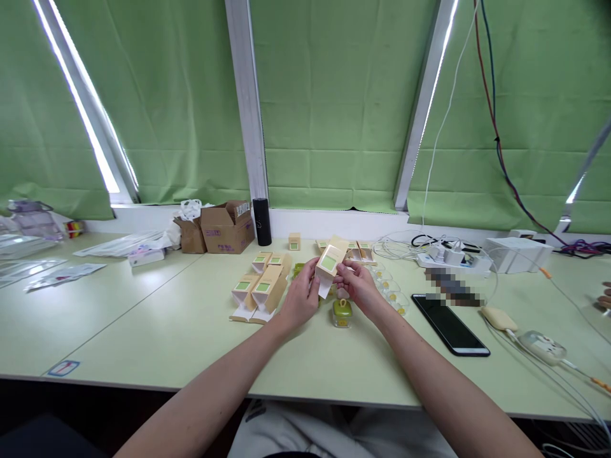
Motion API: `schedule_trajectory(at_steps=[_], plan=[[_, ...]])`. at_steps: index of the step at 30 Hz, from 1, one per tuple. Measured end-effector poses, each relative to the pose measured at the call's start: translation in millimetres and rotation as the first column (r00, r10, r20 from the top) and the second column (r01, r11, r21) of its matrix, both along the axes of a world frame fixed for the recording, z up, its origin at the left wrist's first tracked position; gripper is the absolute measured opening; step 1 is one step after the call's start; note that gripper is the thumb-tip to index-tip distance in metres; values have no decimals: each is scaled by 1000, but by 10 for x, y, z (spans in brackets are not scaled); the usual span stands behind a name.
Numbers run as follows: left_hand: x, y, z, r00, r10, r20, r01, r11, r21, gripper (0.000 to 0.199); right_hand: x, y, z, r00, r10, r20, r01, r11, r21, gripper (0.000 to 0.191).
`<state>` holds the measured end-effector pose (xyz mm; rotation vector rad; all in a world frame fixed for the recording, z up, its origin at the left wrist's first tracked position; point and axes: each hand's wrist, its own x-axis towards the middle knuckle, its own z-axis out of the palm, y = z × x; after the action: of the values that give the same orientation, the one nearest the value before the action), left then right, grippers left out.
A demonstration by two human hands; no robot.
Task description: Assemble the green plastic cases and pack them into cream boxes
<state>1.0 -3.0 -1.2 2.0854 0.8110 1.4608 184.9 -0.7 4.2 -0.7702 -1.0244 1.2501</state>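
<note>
Can't read the small print on the held carton (330, 259), nor see its far side, nor make out the full grasp of the left hand (301, 296) and right hand (360, 286). Can't see all of the green lids (298, 270) behind the left hand, the rear cartons (366, 252) partly covered by the held carton, or the clear cups (394, 296) partly behind the right hand. Can't identify anything under the pixelated patch (453, 287), nor see whole the plastic packets (21, 245) cut off at left, another person's fingers (607, 294) at right, or the forearms (210, 394) at the bottom
</note>
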Motion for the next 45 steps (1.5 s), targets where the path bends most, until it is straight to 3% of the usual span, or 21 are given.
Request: schedule_trajectory(at_steps=[8,13,21,29,36,41,45], plan=[[4,28,-24,996,81,40,-80,997,-6,36,-23,5,5,999,31,14,-31,999,8,66],[3,30,-16,993,5,117,10,992,-124,39,-35,41,-22,996,32,86,-36,998,55,66],[15,3,27,978,-86,191,121,977,-178,56,19,-6,-9,983,60,173,-69,996,48,64],[13,-26,67,946,-168,276,253,917,-308,68,30,-7,8,983,-3,184,-3,1000,31,66],[18,-77,101,958,-143,248,222,918,-328,68,12,-21,10,984,-11,179,11,1000,0,68],[39,-77,100,964,-131,230,188,951,-247,57,-13,-24,-1,979,-13,204,6,999,37,67],[59,-87,93,977,-92,190,130,971,-199,69,-28,-21,-16,975,-8,223,-5,999,54,66]])
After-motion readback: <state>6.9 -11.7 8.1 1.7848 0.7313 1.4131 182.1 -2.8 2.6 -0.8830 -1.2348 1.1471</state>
